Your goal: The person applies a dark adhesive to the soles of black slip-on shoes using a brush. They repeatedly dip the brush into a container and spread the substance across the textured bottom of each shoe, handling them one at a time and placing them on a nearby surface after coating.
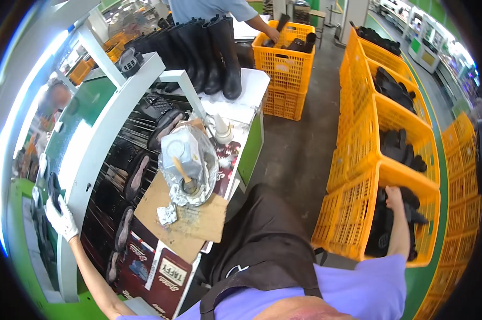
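Note:
Far to the left, my left hand (63,220) wears a white glove and is closed on a dark shoe (54,188) beside the white frame of the workstation. My right hand (394,198) is bare and reaches into the nearest yellow crate (347,213) on the right. Its fingers are curled on one of the black shoes (382,224) heaped there; the fingertips are hidden. Between my arms, shoe parts with pale soles (138,176) lie in a row on the rack. A brush (182,169) stands in a foil- and plastic-wrapped pot (190,194) on a piece of cardboard (206,218).
Tall black boots (227,58) stand on the white table end (251,88). Beyond it a person (214,8) reaches into stacked yellow crates (283,69). A white cone-tipped bottle (222,130) stands by the pot. More yellow crates (462,176) line the right side.

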The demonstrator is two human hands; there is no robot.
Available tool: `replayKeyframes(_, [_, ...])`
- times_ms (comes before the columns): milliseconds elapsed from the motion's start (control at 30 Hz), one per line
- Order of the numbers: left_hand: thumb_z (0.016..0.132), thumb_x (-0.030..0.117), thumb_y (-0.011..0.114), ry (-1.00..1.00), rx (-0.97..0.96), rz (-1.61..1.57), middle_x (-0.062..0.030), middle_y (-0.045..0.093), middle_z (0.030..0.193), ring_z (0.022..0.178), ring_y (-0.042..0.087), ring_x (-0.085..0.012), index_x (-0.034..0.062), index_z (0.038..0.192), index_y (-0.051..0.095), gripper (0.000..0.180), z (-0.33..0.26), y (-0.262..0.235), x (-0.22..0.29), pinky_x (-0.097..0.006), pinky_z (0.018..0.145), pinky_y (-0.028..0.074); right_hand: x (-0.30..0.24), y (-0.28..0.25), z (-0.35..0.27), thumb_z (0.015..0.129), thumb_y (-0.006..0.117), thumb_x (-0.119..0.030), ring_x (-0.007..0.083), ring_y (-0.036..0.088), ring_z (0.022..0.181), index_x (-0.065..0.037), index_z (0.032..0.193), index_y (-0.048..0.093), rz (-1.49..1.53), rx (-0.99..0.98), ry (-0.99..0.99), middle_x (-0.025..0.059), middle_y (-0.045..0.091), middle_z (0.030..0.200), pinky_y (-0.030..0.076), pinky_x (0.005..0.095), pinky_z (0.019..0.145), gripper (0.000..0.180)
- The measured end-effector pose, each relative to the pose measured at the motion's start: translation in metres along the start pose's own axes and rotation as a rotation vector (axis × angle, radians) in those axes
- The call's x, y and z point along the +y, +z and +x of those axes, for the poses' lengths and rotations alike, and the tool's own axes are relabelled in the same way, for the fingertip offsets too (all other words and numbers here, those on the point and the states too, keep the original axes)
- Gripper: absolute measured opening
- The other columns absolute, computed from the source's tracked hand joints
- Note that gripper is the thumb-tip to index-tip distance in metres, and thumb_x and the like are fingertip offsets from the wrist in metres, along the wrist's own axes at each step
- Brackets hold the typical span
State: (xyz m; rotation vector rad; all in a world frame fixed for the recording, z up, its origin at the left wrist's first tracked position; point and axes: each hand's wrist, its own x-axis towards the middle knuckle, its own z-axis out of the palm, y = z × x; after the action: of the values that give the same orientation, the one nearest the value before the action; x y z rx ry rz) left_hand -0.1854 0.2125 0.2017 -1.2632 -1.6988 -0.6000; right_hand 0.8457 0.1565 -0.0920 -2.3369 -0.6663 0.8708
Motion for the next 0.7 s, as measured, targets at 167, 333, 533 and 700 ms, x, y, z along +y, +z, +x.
replayKeyframes(167, [0.089, 0.021, 0.058, -0.134, -0.048, -0.144, -0.0189, 0.057, 0.113, 0.103, 0.055, -0.0290, -0.0038, 0.115, 0.054, 0.036, -0.034, 0.014, 0.011, -0.037, 0.093, 0.040, 0.023, 0.040, 0.086, 0.089, 0.045, -0.051, 0.0294, 0.041, 0.123, -0.007, 0.131, 0.046, -0.004, 0.162, 0.313, 0.0089, 0.040, 0.139, 0.034, 0.0421, 0.100, 0.061])
replayKeyframes(333, [0.093, 0.023, 0.053, -0.400, -0.162, -0.422, -0.0144, 0.053, 0.122, 0.110, 0.051, -0.0211, -0.0021, 0.124, 0.048, 0.041, -0.035, 0.008, 0.063, -0.031, 0.097, 0.037, 0.060, 0.044, 0.125, 0.087, 0.044, -0.045, 0.0344, 0.043, 0.119, -0.011, 0.126, 0.051, -0.074, -0.011, 0.415, 0.0118, 0.043, 0.136, 0.037, 0.0506, 0.092, 0.052])
replayKeyframes(533, [0.095, 0.013, 0.047, -0.287, -0.249, -0.580, -0.0125, 0.054, 0.123, 0.113, 0.050, -0.0182, -0.0043, 0.122, 0.050, 0.032, -0.008, -0.030, 0.198, -0.029, 0.099, 0.037, 0.127, 0.043, 0.148, 0.085, 0.043, -0.038, 0.0405, 0.044, 0.115, -0.016, 0.119, 0.057, -0.153, -0.404, 0.339, 0.0153, 0.046, 0.132, 0.042, 0.0608, 0.083, 0.043])
replayKeyframes(700, [0.091, 0.004, 0.049, 0.151, -0.257, -0.619, -0.0142, 0.058, 0.116, 0.107, 0.054, -0.0199, -0.0051, 0.116, 0.055, 0.027, 0.022, -0.016, 0.340, -0.031, 0.095, 0.041, 0.043, 0.034, 0.088, 0.086, 0.052, -0.043, 0.0312, 0.045, 0.120, -0.016, 0.129, 0.052, -0.176, -0.373, 0.430, 0.0109, 0.048, 0.133, 0.046, 0.0540, 0.078, 0.051])
